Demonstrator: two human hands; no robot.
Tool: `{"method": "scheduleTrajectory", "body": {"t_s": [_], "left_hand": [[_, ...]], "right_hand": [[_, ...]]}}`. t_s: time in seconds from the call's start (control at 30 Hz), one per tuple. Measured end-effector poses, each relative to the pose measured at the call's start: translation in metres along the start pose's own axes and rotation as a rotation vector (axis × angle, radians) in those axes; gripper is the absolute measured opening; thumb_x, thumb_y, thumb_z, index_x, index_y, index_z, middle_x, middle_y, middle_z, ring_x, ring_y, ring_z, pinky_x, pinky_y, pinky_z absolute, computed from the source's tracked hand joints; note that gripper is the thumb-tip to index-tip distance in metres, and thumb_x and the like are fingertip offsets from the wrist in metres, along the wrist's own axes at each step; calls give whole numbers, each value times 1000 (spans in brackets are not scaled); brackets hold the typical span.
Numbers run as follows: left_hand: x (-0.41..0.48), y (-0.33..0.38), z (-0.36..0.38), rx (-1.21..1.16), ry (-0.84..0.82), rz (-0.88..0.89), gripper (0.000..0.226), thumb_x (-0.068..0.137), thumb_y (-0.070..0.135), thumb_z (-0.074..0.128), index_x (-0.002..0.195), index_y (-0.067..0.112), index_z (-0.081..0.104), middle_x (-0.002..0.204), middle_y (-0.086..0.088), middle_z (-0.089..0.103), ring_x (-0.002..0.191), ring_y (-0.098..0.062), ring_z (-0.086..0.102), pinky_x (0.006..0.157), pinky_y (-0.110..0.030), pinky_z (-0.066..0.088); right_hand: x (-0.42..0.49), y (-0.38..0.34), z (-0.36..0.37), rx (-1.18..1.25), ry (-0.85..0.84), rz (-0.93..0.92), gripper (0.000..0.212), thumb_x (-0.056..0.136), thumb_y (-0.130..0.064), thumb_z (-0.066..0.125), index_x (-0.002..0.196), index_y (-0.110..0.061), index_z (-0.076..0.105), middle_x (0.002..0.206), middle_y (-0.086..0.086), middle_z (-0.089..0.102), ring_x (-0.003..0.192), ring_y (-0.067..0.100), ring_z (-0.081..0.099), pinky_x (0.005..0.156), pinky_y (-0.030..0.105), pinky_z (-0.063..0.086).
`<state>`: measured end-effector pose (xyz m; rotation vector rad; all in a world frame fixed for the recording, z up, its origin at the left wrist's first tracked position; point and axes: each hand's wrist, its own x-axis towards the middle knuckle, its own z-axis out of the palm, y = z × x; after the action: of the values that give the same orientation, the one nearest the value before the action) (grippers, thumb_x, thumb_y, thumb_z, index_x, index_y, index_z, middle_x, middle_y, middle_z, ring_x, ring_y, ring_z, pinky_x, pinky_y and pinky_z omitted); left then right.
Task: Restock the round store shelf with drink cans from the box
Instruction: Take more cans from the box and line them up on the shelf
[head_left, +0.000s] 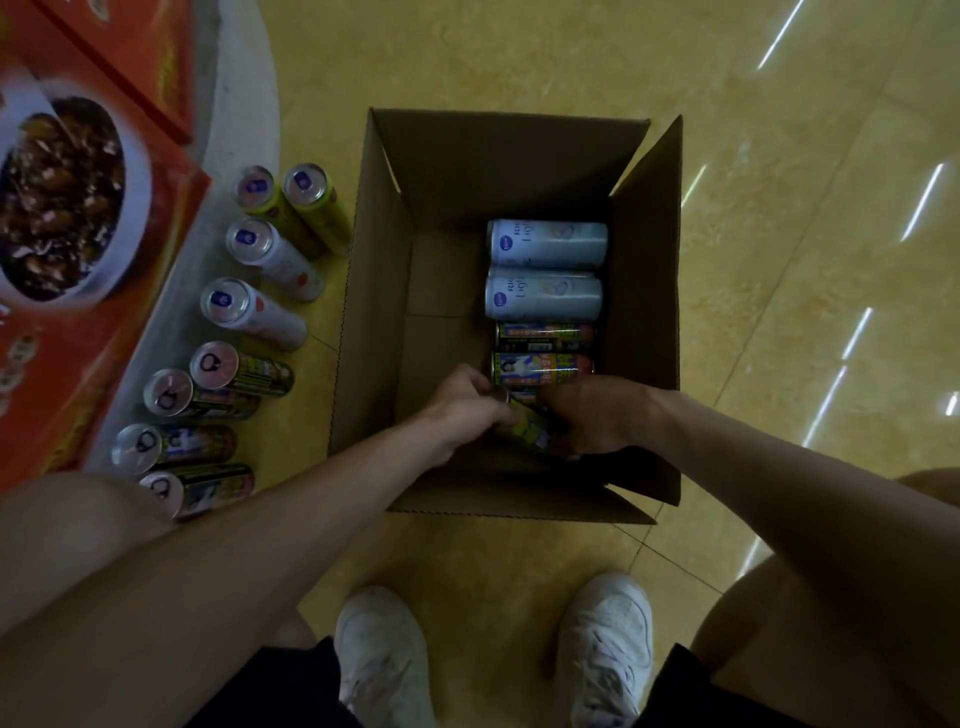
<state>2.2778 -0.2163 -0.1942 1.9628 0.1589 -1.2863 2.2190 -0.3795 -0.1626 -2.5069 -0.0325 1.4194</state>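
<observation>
An open cardboard box (374, 291) stands on the floor in front of me. Inside it lie two pale blue cans (550, 244) and two dark green cans (543, 361) on their sides. Both my hands reach into the box's near end. My left hand (462, 408) and my right hand (597, 415) grip one dark green and yellow can (527, 428) between them. Several cans (249, 312) stand upright along the edge of the round grey shelf (228, 119) at the left.
Large orange food boxes (78, 234) lie on the round shelf at the far left. The floor is glossy yellow tile (779, 260). My white shoes (384, 654) stand just below the box, and my knee is at the lower left.
</observation>
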Motion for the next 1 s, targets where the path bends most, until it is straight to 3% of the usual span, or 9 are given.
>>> {"method": "scheduleTrajectory", "body": {"t_s": [0.1,0.2,0.37,0.57,0.7,0.77,0.87,0.93,1.0], "left_hand": [[2,13,-13,-152,52,65,38,81,19,83,110,16,57,107,-7,65,93,-16,62,72,-31,54],[1,27,-26,-282,124,148,19,85,24,80,95,23,64,97,-2,68,97,-17,63,79,-34,55],[-7,53,-52,-529,180,229,18,88,34,75,97,21,67,93,1,70,90,-15,64,79,-33,54],[-23,71,-61,-755,-44,296,14,92,30,68,101,20,68,92,3,74,94,-15,66,99,-38,48],[-33,77,-66,-739,-115,383,31,82,31,72,110,18,67,98,2,73,94,-13,67,96,-36,49],[-36,78,-70,-712,-144,416,28,85,29,70,110,16,67,99,-1,72,92,-13,67,91,-35,48],[-43,80,-74,-696,-262,426,27,96,29,59,115,12,65,112,-12,71,99,-21,68,92,-40,52],[-48,84,-75,-746,-370,409,37,95,32,58,122,8,60,128,-23,65,111,-29,65,97,-47,54],[-50,87,-74,-748,-349,432,36,93,31,63,121,8,61,131,-26,63,112,-33,65,95,-49,55]], "right_hand": [[-4,-2,-6,65,113,1,67,95,-34,65,149,-14,32,141,11,54,124,29,56,99,36,47],[-5,-5,-14,231,263,7,78,87,-36,75,148,-16,30,138,13,55,119,30,58,94,36,48],[-12,-12,-27,496,439,59,67,81,-36,80,131,-17,40,120,8,61,96,19,57,79,32,47],[-26,-35,-38,741,572,-17,48,85,-42,72,117,-21,44,108,2,63,92,21,65,83,48,56],[-30,-44,-37,804,602,-36,50,86,-38,72,120,-18,42,110,5,65,95,23,67,86,50,56],[-34,-48,-42,999,525,-78,46,88,-31,72,123,-16,46,107,9,68,92,26,69,89,49,57],[-43,-47,-48,1560,167,-301,40,85,-18,70,119,-7,51,97,14,67,82,27,69,85,43,59],[-48,-46,-50,1719,3,-397,38,83,-17,64,116,-5,51,92,13,65,81,25,67,80,35,59],[-47,-48,-48,1756,-10,-418,39,83,-17,65,117,-3,52,94,13,66,85,25,69,82,33,59]]}}
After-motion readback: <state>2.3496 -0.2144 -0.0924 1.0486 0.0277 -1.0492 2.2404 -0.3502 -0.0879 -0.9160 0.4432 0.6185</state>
